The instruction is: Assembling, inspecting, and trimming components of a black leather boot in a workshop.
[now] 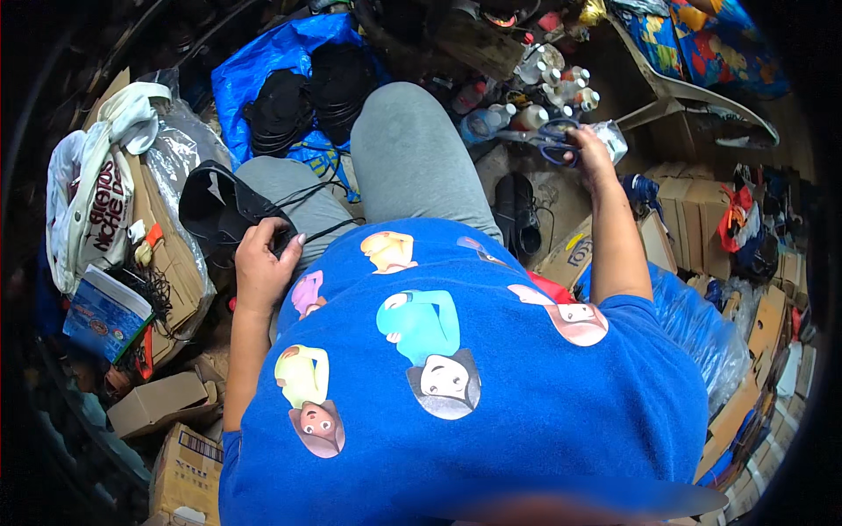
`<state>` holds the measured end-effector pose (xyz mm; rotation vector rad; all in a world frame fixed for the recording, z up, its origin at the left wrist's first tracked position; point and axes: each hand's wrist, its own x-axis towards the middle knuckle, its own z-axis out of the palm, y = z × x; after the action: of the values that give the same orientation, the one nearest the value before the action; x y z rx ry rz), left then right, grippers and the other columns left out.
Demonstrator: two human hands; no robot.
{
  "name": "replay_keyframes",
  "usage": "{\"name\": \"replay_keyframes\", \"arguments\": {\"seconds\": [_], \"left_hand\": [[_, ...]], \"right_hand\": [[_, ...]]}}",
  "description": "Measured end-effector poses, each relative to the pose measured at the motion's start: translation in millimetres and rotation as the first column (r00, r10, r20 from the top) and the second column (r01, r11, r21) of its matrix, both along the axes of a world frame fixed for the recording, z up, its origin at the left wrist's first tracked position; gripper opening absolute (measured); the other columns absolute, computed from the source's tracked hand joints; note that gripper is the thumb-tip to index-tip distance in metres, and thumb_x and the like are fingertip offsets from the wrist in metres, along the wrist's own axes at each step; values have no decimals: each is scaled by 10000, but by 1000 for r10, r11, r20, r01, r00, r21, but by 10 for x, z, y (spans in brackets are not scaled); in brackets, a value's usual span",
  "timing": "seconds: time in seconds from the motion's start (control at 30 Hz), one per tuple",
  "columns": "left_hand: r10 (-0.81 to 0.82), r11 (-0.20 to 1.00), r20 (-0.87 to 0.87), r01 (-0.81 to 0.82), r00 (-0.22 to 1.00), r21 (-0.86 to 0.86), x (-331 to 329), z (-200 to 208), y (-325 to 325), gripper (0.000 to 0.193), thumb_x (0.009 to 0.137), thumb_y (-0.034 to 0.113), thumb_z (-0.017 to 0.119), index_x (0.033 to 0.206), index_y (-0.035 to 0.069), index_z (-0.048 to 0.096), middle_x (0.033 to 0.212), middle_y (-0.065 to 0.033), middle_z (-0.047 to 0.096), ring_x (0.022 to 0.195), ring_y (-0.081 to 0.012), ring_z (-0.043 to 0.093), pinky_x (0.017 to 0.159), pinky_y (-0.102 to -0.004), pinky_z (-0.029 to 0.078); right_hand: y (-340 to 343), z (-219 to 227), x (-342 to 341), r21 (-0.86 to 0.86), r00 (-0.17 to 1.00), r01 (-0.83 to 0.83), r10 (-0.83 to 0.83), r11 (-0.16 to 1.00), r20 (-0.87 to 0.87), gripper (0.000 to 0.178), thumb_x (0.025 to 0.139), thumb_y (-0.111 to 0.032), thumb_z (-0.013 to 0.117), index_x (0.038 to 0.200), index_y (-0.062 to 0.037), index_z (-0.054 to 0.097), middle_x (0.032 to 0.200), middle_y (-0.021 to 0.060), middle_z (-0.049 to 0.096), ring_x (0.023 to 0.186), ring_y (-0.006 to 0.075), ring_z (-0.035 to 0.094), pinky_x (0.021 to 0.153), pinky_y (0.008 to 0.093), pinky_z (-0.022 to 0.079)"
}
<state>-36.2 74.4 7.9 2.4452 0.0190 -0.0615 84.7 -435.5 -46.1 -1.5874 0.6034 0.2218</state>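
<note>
My left hand [267, 259] is closed on the edge of a black shoe [210, 206], which rests against my left leg with its opening showing. Black laces [303, 197] trail from the shoe across my grey-trousered thigh. Out to the far right, my right hand [588, 158] has its fingers around the dark blue handles of a pair of scissors [554, 140]. Their blades point left, toward the bottles. A white object [611, 140] shows just beyond that hand; its kind is unclear. Between my right leg and right arm, another black shoe [517, 215] is on the floor.
Several small bottles [531, 116] stand beyond the scissors. Stacks of black pieces [282, 110] lie on a blue plastic sheet [254, 57]. Left are a white cloth bag [92, 202], a blue booklet [105, 311] and a cardboard box [162, 403]. Blue plastic wrap [688, 329] and cardboard lie right.
</note>
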Motion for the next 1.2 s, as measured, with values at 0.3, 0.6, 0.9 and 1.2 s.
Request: {"name": "replay_keyframes", "arguments": {"seconds": [0.3,0.6,0.9,1.2], "left_hand": [[36,999,-25,-35,999,33,-3,-57,-32,239,710,185,706,874,45,604,686,-91,517,598,-193,487,563,-304,405],[13,999,39,-15,999,49,21,-6,-113,170,722,140,687,830,36,605,701,-89,540,592,-203,511,550,-292,411],[-21,999,65,19,998,43,74,35,-145,203,695,183,693,801,44,592,682,-110,535,615,-259,527,569,-350,430],[10,1000,118,-10,993,-3,-22,-55,-43,202,691,177,691,798,36,594,671,-104,515,603,-238,521,555,-326,422]], "right_hand": [[-46,-1437,-907,63,693,530,-389,846,-607,119,901,-254,488,990,-209,551,834,-23,588,719,150,636,725,488,377],[157,-1743,-1027,-95,764,336,-330,937,-554,187,874,-214,517,1055,-175,540,897,13,608,643,151,612,653,375,447],[-671,-450,-213,-543,930,-296,366,786,23,341,826,-275,599,1071,-40,571,859,20,589,745,104,528,633,269,431],[678,1779,533,254,836,-55,-94,966,541,292,942,-138,397,1223,-88,454,1090,95,588,652,98,535,654,227,508]]}}
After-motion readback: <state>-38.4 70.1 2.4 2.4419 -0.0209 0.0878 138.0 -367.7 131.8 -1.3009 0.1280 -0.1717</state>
